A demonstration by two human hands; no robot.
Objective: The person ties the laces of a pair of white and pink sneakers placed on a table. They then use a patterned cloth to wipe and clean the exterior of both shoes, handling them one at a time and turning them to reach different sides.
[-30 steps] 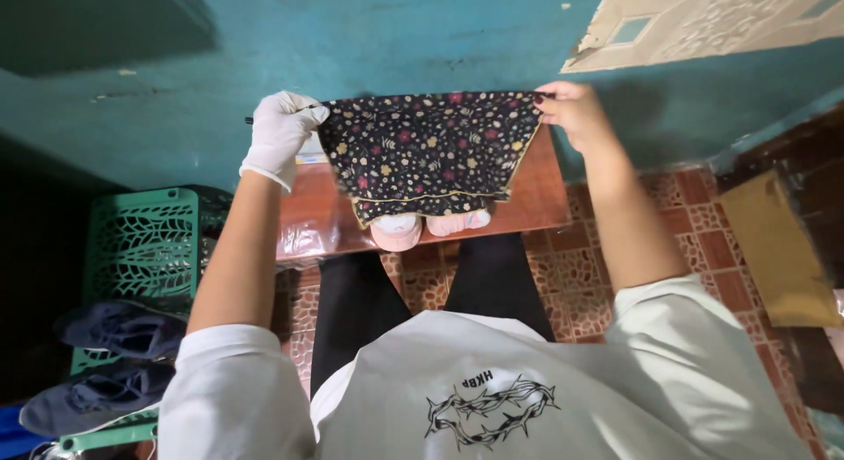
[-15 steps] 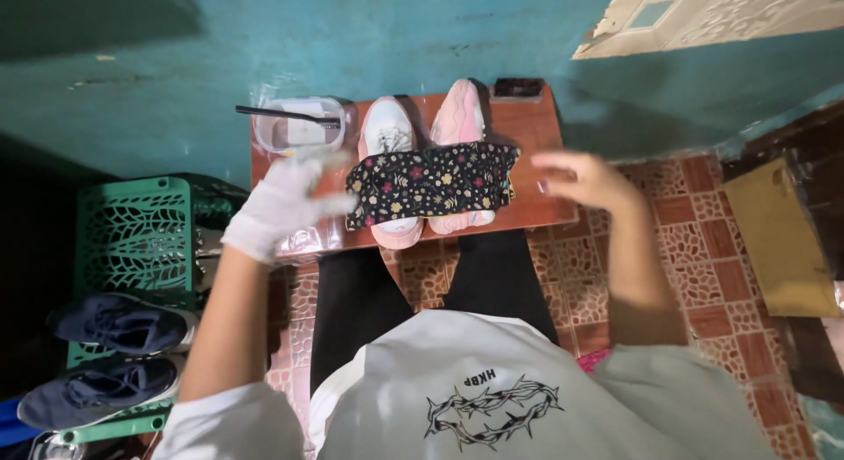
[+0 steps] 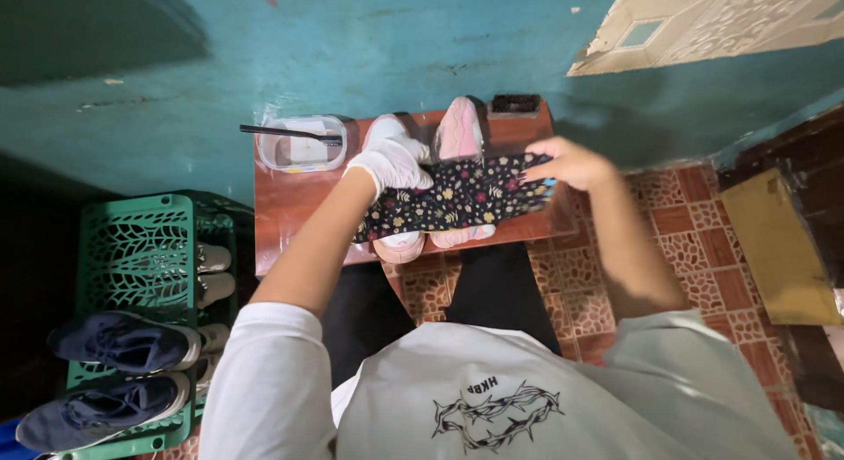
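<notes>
Floral cloth [image 3: 457, 201] — folded band lying across pink shoes [image 3: 431, 144] on the brown stool [image 3: 290, 205]. Gloved left hand [image 3: 393, 164] presses its left part; bare right hand [image 3: 563, 161] pinches the right end. Advice — keep edges aligned, fabric taut.

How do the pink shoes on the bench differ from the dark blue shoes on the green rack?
The pink shoes stand on the wooden bench, partly covered by the floral cloth that both hands hold; the dark blue shoes lie uncovered on the green rack. The pink pair points towards the wall, the blue pair sideways. Both are pairs of sneakers.
</notes>
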